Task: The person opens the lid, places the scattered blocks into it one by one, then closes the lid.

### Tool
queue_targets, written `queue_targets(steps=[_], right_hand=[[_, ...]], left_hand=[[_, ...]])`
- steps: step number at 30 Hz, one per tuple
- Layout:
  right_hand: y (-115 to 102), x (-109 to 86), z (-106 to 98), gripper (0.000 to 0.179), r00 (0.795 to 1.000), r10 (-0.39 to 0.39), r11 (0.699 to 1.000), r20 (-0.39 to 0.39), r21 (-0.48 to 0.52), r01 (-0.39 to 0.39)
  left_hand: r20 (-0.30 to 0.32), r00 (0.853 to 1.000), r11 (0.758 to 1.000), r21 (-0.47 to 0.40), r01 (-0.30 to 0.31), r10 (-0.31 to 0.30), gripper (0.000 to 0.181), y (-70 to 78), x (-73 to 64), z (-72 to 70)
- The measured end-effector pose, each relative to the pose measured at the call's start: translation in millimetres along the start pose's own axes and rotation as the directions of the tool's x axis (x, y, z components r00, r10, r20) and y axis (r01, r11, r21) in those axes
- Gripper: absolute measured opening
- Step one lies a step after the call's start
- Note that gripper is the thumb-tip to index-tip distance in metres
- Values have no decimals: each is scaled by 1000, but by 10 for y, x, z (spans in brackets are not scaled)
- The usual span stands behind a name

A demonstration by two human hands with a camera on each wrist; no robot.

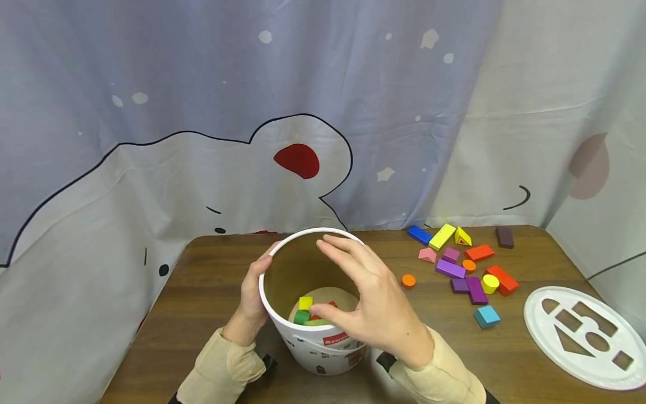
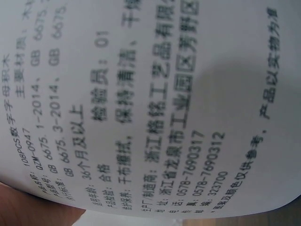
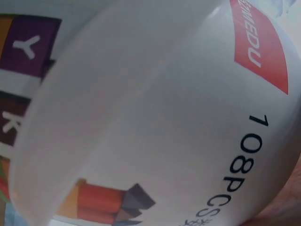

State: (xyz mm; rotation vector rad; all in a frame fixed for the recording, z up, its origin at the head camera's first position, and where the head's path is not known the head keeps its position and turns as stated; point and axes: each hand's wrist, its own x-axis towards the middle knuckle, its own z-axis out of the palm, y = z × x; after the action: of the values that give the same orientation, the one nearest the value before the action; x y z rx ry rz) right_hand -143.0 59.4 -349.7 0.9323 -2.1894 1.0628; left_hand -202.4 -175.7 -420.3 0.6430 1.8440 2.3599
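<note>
A white printed bucket (image 1: 328,356) stands on the table, tilted slightly so that its inside shows. My left hand (image 1: 252,300) holds it at the left side near the rim; part of that hand (image 2: 37,207) appears beside the printed text in the left wrist view. Over the right rim, my right hand (image 1: 375,294) has its fingers and thumb spread above the opening, holding nothing visible. Inside lie a yellow block (image 1: 305,303), a green block (image 1: 301,317) and partly hidden red pieces. In the right wrist view, the bucket wall (image 3: 178,132) and its lettering fill the picture.
Several coloured blocks lie scattered right of the bucket, among them a light blue cube (image 1: 487,317), a purple block (image 1: 451,268) and an orange disc (image 1: 408,281). A white lid with shaped holes (image 1: 547,342) lies at the table's right edge. A curtain (image 1: 202,185) hangs behind.
</note>
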Motion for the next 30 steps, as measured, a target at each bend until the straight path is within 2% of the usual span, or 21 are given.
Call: queue_targets(steps=[6,21,30], right_hand=[[-8,-3,-8,88,1000,-4,999,2,-34,4],[5,3,-12,84,1000,-6,1000,4,-25,6],[80,18,-82,81,1000,28,999,-5,-19,-28]], left_hand=[[-11,1000,1000,14,4,-4,46,0,-6,0],[-14,1000,1000,12,6,-6,47,-11,-6,-1],[-19,1000,1000,16,11,-11,48,-7,-3,-3]])
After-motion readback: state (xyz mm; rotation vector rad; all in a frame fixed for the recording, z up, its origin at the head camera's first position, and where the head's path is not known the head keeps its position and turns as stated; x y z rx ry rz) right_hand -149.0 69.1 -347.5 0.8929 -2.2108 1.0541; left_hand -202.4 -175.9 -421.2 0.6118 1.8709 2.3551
